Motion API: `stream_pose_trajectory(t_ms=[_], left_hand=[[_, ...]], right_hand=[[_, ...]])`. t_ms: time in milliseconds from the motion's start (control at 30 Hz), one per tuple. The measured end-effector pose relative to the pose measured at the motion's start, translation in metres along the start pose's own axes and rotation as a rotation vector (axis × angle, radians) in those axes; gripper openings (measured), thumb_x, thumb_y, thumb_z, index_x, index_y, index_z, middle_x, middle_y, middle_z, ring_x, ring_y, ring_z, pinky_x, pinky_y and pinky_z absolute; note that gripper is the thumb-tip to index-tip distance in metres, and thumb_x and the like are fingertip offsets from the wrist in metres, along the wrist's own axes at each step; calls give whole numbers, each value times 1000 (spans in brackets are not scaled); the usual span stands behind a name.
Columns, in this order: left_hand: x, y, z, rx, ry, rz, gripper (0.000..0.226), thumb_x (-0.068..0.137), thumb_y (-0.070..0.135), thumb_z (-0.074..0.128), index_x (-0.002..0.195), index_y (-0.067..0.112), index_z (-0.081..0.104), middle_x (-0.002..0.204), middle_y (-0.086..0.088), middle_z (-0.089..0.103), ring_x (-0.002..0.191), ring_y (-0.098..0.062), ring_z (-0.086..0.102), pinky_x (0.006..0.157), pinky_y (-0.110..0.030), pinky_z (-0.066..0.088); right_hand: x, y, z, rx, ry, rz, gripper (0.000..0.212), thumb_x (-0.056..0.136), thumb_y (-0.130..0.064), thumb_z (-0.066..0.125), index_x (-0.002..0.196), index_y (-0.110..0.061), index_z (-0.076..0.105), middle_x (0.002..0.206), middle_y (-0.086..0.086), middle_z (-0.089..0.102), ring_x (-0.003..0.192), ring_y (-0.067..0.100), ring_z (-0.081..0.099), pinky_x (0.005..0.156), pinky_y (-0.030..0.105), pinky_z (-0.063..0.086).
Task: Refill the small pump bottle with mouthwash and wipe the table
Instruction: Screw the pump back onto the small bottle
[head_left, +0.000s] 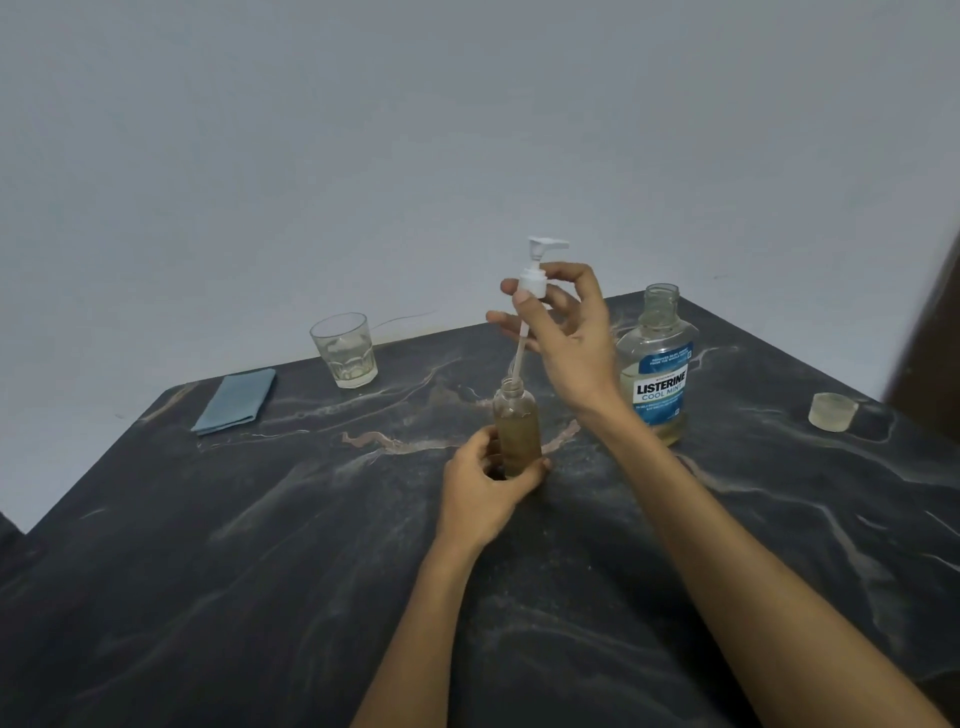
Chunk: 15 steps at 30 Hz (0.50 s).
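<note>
A small clear pump bottle (516, 426) stands upright on the dark marble table (260, 545), filled most of the way with yellowish liquid. My left hand (483, 488) grips its lower part. My right hand (566, 332) pinches the white pump head (535, 273) by its collar, held above the bottle. The pump's thin tube (519, 353) slants down with its tip in the bottle's open neck. An uncapped Listerine mouthwash bottle (657, 364) stands just right of my right wrist. A folded blue cloth (236, 400) lies at the far left.
A clear drinking glass (344, 351) with a little liquid stands at the back, left of the hands. The mouthwash cap (832, 411) lies on the table at the far right. A grey wall rises behind the table; a dark edge shows at the right.
</note>
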<state>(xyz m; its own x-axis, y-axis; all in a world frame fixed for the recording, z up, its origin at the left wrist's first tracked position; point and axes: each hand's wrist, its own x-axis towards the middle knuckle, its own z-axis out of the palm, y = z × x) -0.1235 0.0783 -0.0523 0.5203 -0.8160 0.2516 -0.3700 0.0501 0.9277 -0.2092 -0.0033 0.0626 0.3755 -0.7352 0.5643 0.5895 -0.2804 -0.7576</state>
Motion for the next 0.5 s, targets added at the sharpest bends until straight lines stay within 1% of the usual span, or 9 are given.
stream_pose_trajectory(t_ms=[100, 200, 267, 367, 433, 500], left_hand=[[0, 1, 0, -9, 4, 10, 39, 70, 27, 82, 103, 31, 61, 92, 15, 70, 86, 6, 65, 69, -6, 47], [-2, 4, 0, -16, 6, 23, 35, 71, 25, 82, 99, 31, 62, 89, 16, 70, 84, 6, 66, 67, -6, 47], [-2, 4, 0, -18, 10, 29, 35, 71, 24, 81, 100, 28, 63, 90, 15, 70, 84, 6, 66, 68, -5, 46], [-3, 4, 0, -22, 7, 35, 34, 71, 24, 82, 97, 34, 61, 88, 19, 70, 84, 5, 66, 68, -6, 48], [-3, 4, 0, -23, 5, 38, 35, 72, 25, 81, 98, 35, 61, 90, 18, 70, 85, 4, 66, 71, -8, 49], [-2, 4, 0, -26, 6, 42, 35, 72, 26, 81, 101, 33, 62, 94, 15, 71, 88, 2, 67, 75, -12, 51]], right_hand=[[-7, 9, -5, 6, -65, 119, 23, 87, 6, 60, 97, -10, 47, 97, 11, 68, 75, 23, 70, 77, 33, 57], [-12, 18, -11, -54, -121, 203, 29, 79, 10, 65, 87, -10, 46, 93, 8, 70, 83, 24, 70, 71, 27, 54], [-13, 23, -15, -105, -174, 250, 32, 76, 9, 69, 88, -10, 47, 92, 5, 71, 86, 21, 71, 70, 24, 54], [-13, 27, -21, -100, -226, 318, 35, 72, 8, 74, 91, -12, 52, 89, 2, 73, 90, 23, 71, 72, 28, 56], [-12, 30, -25, -71, -264, 341, 37, 69, 9, 76, 83, -13, 50, 87, 4, 73, 90, 24, 71, 72, 28, 57], [-12, 33, -27, -80, -288, 341, 39, 66, 6, 79, 79, -14, 48, 84, 3, 74, 89, 23, 71, 69, 26, 56]])
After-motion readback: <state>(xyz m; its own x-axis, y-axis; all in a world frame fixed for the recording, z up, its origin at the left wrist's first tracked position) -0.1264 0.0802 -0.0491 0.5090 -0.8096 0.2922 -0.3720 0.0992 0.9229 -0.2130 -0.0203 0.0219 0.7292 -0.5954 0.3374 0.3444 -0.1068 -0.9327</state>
